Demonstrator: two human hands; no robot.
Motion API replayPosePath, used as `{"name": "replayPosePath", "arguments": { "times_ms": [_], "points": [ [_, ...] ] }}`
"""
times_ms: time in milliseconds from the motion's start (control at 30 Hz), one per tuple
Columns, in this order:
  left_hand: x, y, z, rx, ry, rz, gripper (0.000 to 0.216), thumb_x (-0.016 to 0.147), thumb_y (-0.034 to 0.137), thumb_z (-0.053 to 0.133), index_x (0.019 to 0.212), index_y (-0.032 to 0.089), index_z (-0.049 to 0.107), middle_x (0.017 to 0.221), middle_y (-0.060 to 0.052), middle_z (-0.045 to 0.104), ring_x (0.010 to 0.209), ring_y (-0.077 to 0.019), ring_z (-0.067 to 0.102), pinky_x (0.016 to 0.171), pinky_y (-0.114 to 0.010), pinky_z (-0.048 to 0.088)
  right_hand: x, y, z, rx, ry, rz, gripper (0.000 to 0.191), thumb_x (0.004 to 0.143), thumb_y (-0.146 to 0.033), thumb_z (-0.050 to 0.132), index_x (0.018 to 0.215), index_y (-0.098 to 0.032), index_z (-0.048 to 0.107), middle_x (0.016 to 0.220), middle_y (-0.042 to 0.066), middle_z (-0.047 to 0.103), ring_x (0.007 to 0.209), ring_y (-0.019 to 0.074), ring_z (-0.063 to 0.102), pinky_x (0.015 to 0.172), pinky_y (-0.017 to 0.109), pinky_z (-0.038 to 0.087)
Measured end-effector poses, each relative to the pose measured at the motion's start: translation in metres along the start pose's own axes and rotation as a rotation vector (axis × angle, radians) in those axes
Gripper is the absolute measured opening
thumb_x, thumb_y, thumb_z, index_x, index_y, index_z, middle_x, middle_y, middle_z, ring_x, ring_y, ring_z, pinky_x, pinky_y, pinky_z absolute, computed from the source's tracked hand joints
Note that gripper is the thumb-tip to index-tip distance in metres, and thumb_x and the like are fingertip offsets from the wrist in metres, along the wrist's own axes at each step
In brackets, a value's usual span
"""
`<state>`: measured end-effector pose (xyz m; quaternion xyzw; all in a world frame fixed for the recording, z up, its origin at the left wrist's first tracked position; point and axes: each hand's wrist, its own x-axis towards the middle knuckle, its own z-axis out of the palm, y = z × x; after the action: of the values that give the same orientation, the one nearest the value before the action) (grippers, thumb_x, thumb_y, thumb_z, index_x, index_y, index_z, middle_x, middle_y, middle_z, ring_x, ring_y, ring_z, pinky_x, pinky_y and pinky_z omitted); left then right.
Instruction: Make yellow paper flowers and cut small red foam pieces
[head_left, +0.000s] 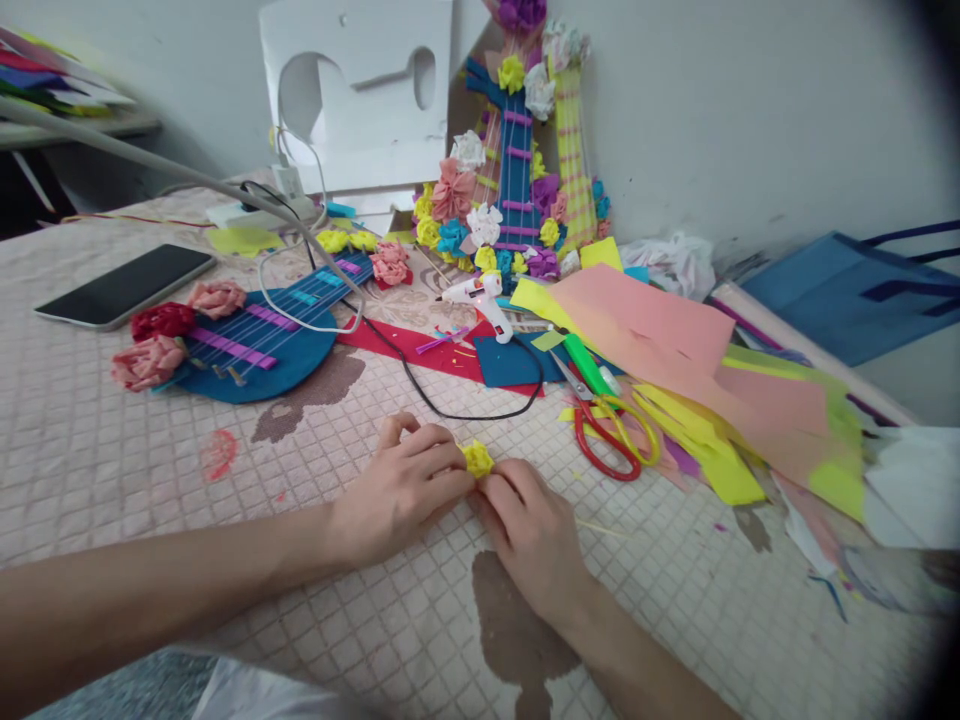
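Toward the front edge of the desk, a small yellow flower sits between the left hand and right hand, each grip pinching its base. A glue gun stands toward the back edge, with a blue guitar to its left and scissors nearer the right edge.

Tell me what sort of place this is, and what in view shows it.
Most likely a craft workspace, though whether in a home or a workshop I cannot tell. The signs: a white glue gun, a pair of scissors, and a blue handmade guitar trimmed with flowers.
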<state>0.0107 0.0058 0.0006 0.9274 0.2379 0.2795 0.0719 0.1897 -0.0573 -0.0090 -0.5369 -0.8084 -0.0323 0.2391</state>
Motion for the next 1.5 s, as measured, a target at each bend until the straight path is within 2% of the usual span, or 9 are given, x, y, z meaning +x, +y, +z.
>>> {"name": "replayPosePath", "arguments": {
  "times_ms": [333, 533, 700, 800, 933, 1000, 1300, 1400, 1500],
  "points": [
    [-0.0001, -0.001, 0.0017, 0.047, -0.034, 0.013, 0.014, 0.092, 0.016, 0.047, 0.085, 0.019, 0.059, 0.086, -0.002, 0.065, 0.088, -0.0188, 0.053, 0.084, -0.041, 0.029, -0.0013, 0.0002, 0.0016, 0.034, 0.016, 0.015, 0.013, 0.091, -0.016, 0.047, 0.088, -0.017, 0.059, 0.088, 0.007, 0.059, 0.079, 0.0176, 0.057, 0.065, 0.027, 0.05],
    [0.0004, 0.0017, 0.0012, 0.042, -0.024, -0.003, 0.015, 0.092, 0.017, 0.046, 0.086, 0.018, 0.06, 0.086, -0.002, 0.065, 0.088, -0.0188, 0.053, 0.085, -0.041, 0.028, 0.001, -0.0002, 0.0008, -0.022, 0.045, -0.038, 0.021, 0.09, -0.011, 0.044, 0.076, -0.017, 0.058, 0.081, 0.006, 0.058, 0.073, 0.017, 0.055, 0.057, 0.025, 0.046],
    [0.0022, 0.0018, 0.0016, 0.022, -0.021, -0.022, 0.011, 0.091, 0.021, 0.05, 0.086, 0.018, 0.06, 0.089, -0.001, 0.064, 0.09, -0.0189, 0.053, 0.085, -0.04, 0.028, 0.0004, -0.0009, 0.0001, -0.018, 0.029, -0.035, 0.023, 0.091, -0.013, 0.043, 0.074, -0.017, 0.057, 0.081, 0.007, 0.059, 0.074, 0.0181, 0.056, 0.059, 0.027, 0.048],
    [0.0024, 0.0001, 0.0028, 0.033, -0.02, 0.007, 0.015, 0.092, 0.019, 0.048, 0.082, 0.018, 0.059, 0.085, -0.002, 0.063, 0.086, -0.0183, 0.052, 0.084, -0.041, 0.028, -0.0009, -0.0005, 0.0015, 0.009, 0.006, -0.016, 0.019, 0.092, -0.013, 0.044, 0.078, -0.017, 0.057, 0.084, 0.007, 0.059, 0.076, 0.0186, 0.057, 0.062, 0.028, 0.05],
    [0.0006, -0.0021, 0.0047, 0.054, -0.031, 0.022, 0.017, 0.093, 0.015, 0.045, 0.081, 0.017, 0.058, 0.083, -0.002, 0.061, 0.084, -0.0182, 0.05, 0.084, -0.041, 0.027, -0.0014, -0.0001, 0.0026, 0.054, 0.044, 0.016, 0.012, 0.092, -0.017, 0.046, 0.09, -0.016, 0.058, 0.09, 0.008, 0.059, 0.082, 0.019, 0.057, 0.065, 0.029, 0.051],
    [-0.0003, -0.0024, 0.0053, 0.057, -0.04, 0.016, 0.016, 0.093, 0.016, 0.045, 0.083, 0.017, 0.057, 0.084, -0.002, 0.062, 0.085, -0.0185, 0.05, 0.085, -0.042, 0.027, -0.0012, -0.0004, 0.0023, 0.052, 0.05, 0.016, 0.011, 0.092, -0.016, 0.047, 0.089, -0.017, 0.058, 0.09, 0.008, 0.058, 0.081, 0.0184, 0.057, 0.064, 0.028, 0.051],
    [0.0027, 0.0019, 0.0035, 0.078, -0.018, 0.011, 0.017, 0.094, 0.02, 0.044, 0.084, 0.018, 0.058, 0.084, -0.003, 0.063, 0.086, -0.0192, 0.051, 0.084, -0.042, 0.027, 0.0003, -0.0027, 0.0008, 0.026, 0.002, 0.007, 0.018, 0.091, -0.013, 0.046, 0.077, -0.016, 0.057, 0.083, 0.008, 0.059, 0.076, 0.02, 0.057, 0.061, 0.031, 0.051],
    [0.003, 0.0006, 0.0043, 0.103, -0.009, 0.042, 0.018, 0.094, 0.018, 0.043, 0.081, 0.017, 0.056, 0.083, -0.003, 0.063, 0.084, -0.0184, 0.051, 0.084, -0.041, 0.027, 0.0008, -0.0019, -0.0001, 0.06, -0.037, 0.029, 0.014, 0.091, -0.014, 0.046, 0.081, -0.017, 0.055, 0.085, 0.007, 0.058, 0.078, 0.0203, 0.058, 0.063, 0.031, 0.051],
    [0.0022, -0.0015, 0.0053, 0.111, -0.016, 0.043, 0.018, 0.093, 0.017, 0.044, 0.081, 0.017, 0.056, 0.082, -0.002, 0.062, 0.085, -0.0183, 0.051, 0.084, -0.041, 0.027, -0.0001, 0.0013, -0.0035, 0.134, -0.088, 0.089, 0.006, 0.09, -0.018, 0.049, 0.095, -0.018, 0.053, 0.096, 0.007, 0.057, 0.082, 0.0199, 0.058, 0.065, 0.031, 0.051]
  ]
}}
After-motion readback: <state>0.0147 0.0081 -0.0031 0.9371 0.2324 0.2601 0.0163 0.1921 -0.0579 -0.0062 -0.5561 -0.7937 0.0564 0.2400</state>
